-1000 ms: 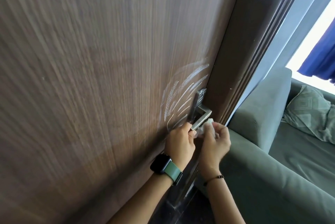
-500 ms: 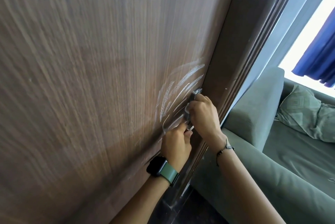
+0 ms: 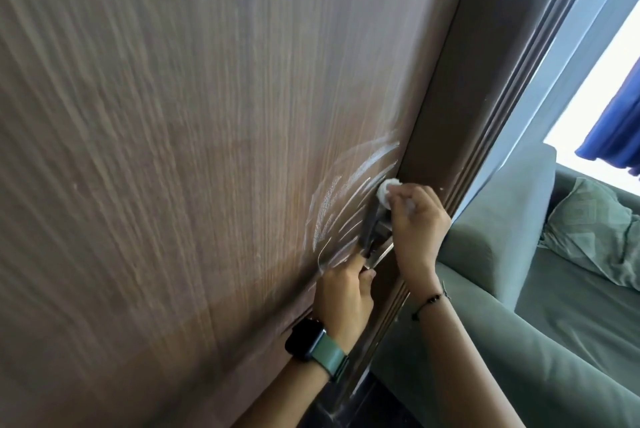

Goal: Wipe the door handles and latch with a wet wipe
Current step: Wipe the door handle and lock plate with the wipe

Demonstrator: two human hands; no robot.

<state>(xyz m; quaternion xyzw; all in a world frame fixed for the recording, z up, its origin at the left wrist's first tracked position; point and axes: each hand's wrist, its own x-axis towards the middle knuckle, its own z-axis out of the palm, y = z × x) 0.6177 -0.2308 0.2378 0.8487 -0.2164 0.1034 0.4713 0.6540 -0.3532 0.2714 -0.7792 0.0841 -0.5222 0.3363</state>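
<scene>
A dark wood-grain door [image 3: 173, 150] fills the left of the view, with whitish wet streaks [image 3: 346, 192] beside its edge. The metal door handle [image 3: 375, 240] juts out near that edge. My left hand [image 3: 344, 296], with a green-strapped watch, grips the lower end of the handle lever. My right hand [image 3: 415, 223] is above it, pressing a bunched white wet wipe [image 3: 387, 190] against the top of the handle plate. The latch is hidden behind my hands.
The dark door frame [image 3: 460, 116] runs up the right of the door. A grey-green sofa [image 3: 519, 254] with a cushion [image 3: 595, 233] stands close on the right. A bright window with a blue curtain [image 3: 620, 129] is behind it.
My right hand with the wipe has moved from below the handle's end up to the top of the handle plate. My left hand stays on the lever.
</scene>
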